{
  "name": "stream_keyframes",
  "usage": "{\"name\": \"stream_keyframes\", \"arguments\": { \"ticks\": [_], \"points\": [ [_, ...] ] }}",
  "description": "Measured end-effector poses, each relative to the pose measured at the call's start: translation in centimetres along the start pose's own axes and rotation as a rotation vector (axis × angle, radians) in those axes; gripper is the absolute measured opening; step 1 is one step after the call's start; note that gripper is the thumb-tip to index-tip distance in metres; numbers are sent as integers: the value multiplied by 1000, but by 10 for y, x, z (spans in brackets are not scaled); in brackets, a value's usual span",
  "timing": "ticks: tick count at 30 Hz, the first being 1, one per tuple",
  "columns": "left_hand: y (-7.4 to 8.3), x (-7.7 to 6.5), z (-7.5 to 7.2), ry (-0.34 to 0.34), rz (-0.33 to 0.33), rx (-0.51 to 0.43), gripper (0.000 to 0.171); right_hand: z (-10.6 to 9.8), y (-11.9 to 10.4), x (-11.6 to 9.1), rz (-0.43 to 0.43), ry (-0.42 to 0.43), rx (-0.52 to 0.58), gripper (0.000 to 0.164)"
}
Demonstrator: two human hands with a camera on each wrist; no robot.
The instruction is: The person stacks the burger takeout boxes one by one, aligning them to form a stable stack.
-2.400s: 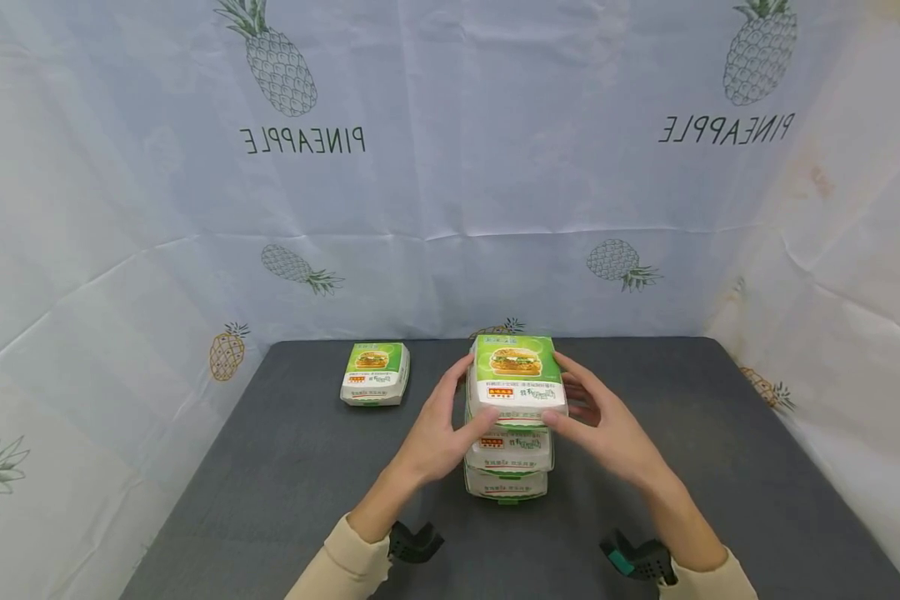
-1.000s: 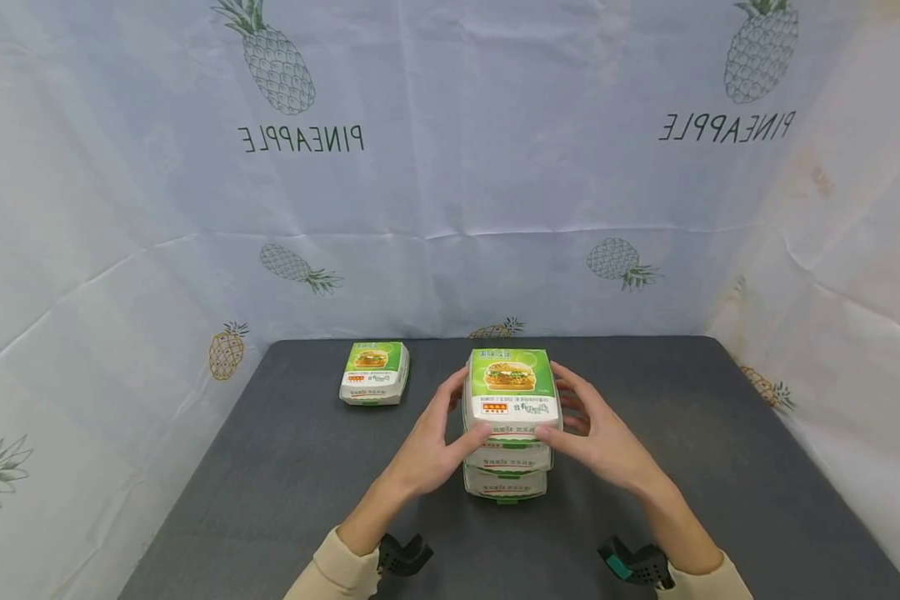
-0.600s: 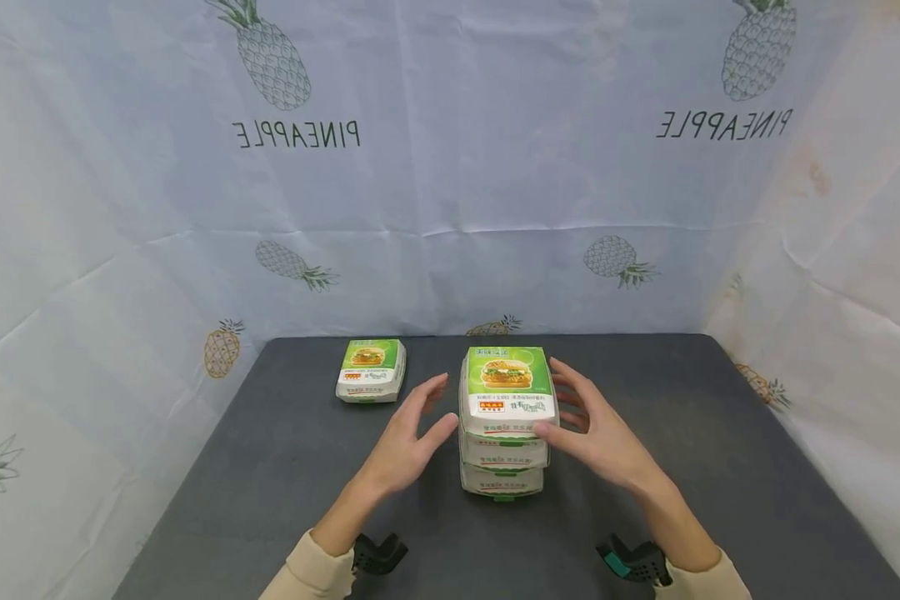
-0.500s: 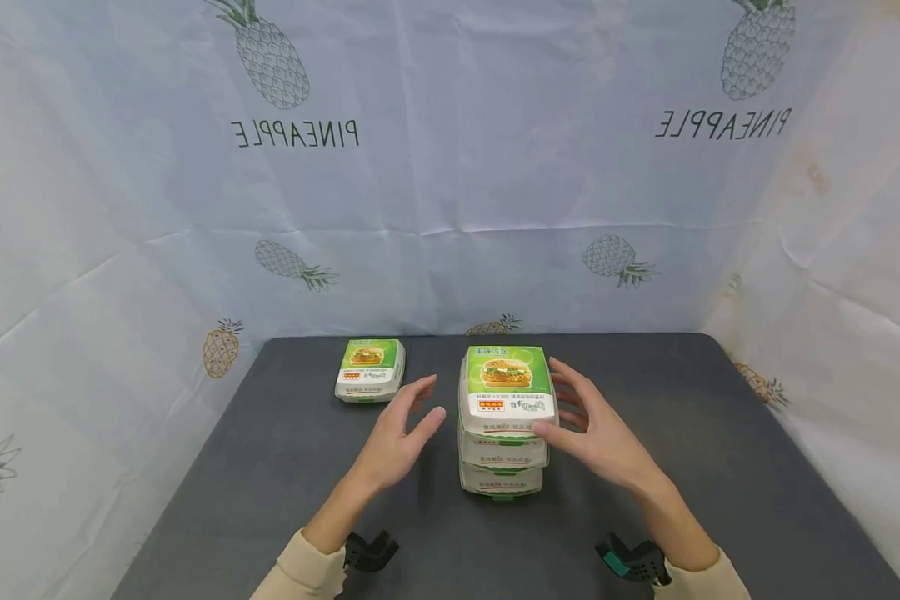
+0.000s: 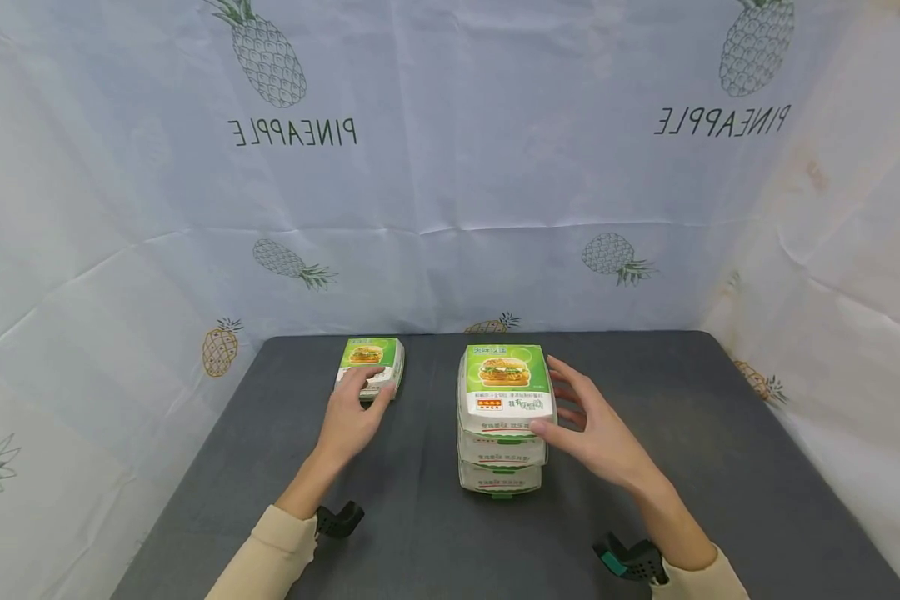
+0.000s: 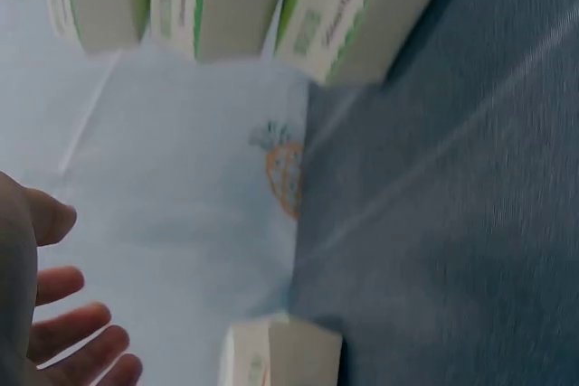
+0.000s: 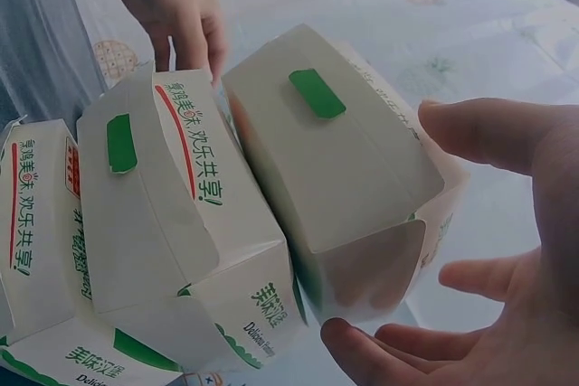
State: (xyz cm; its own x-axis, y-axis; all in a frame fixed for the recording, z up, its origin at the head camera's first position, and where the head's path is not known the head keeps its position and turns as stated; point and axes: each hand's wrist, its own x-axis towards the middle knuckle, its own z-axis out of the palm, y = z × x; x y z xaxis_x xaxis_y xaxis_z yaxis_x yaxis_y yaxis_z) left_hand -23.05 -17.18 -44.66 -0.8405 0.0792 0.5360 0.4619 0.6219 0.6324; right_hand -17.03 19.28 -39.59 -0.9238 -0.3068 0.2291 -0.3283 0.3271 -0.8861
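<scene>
In the head view my left hand reaches over the front of a lone green-and-white burger box at the back left. Its fingers are spread, and the left wrist view shows nothing between thumb and fingers. Three similar boxes stand in a slightly uneven stack right of centre, topped by a burger box with a burger picture. My right hand stays at that box's right side, thumb near its front corner. The right wrist view shows these fingers relaxed at the top box's edge.
Below the top box sit the middle box and the bottom box. They rest on a dark grey table. A pale cloth with pineapple prints rises behind the table and along both sides.
Both hands brought the top box down onto the stack. My left hand then let go and moved left to the lone box, while my right hand stayed beside the stack.
</scene>
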Motion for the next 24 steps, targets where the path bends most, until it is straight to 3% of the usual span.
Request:
{"name": "stream_keyframes", "arguments": {
  "ticks": [8, 17, 24],
  "points": [
    [-37, 21, -12, -40, -146, 132, 54, 1, -1, 0, 8, 9, -10, 85],
    [-67, 37, -19, -214, -336, 141, 87, 1, 0, 0, 4, 8, -9, 85],
    [-86, 48, -16, -354, -429, 108, 104, 1, 0, 0, 8, 10, -12, 85]
  ]
}}
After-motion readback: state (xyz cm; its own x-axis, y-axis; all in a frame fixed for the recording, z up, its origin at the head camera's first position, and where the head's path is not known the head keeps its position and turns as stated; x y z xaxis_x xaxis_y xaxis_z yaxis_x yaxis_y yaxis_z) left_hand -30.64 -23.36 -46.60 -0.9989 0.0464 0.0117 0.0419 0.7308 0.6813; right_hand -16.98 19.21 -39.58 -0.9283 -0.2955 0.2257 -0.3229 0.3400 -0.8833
